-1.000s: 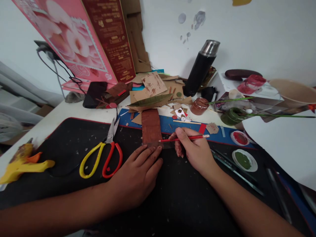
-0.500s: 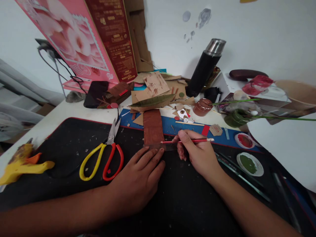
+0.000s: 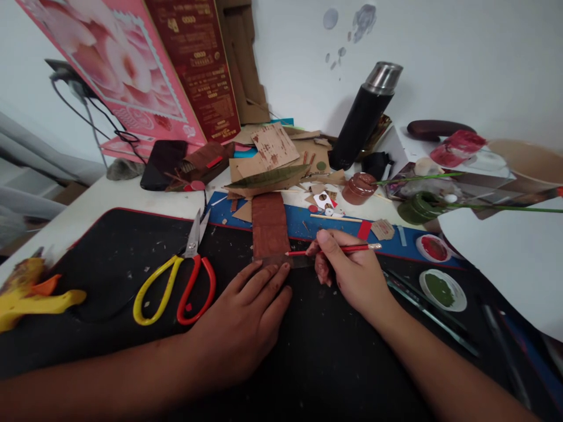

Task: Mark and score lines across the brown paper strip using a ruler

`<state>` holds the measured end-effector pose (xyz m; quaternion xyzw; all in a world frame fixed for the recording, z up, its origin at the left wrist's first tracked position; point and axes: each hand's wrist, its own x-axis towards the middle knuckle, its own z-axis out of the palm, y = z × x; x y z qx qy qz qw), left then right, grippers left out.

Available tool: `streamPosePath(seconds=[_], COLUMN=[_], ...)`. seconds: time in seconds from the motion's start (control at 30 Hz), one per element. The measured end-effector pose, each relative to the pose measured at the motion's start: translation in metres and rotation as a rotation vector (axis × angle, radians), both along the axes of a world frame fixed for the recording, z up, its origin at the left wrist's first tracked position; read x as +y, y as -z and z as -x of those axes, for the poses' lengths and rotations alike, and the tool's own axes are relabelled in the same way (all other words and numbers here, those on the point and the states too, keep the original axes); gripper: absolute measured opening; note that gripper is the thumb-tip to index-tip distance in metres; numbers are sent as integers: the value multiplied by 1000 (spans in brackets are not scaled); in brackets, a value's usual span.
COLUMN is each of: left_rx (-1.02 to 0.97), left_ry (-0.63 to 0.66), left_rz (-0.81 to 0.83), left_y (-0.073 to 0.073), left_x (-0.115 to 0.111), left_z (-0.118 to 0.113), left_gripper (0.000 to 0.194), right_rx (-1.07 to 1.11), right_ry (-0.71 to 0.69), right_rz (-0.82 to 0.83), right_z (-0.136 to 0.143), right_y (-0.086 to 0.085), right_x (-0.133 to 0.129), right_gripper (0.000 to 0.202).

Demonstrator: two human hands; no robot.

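Brown Strip on Dark Mat

Just beyond the left hand, flat on a clear ruler with fingers nearly together, the strip looks light, flexible, best held by its edges. The right hand pinches a red pencil; right of it, a lid holds green paint.

Looked like craft workspace: scissors lay left, paint jars stood right, cardboard scraps littered desk, upper middle.
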<state>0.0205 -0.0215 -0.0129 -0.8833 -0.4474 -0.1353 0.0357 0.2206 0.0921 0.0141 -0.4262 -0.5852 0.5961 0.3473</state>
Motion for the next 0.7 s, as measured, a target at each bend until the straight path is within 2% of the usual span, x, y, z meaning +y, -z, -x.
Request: streamPosePath(seconds=[0.2,0.7], left_rx=[7,-9], left_ry=[2,5], left_rz=[15,18], left_y=[1,-1], left_x=[-1,-1], left_z=[1,2], left_gripper=[47,45], right_rx=[-19,5], right_ry=[58,79], right_rz=[-5,27], right_z=[-3,-3], right_y=[0,0], right_x=[1,3], right_gripper=[47,44])
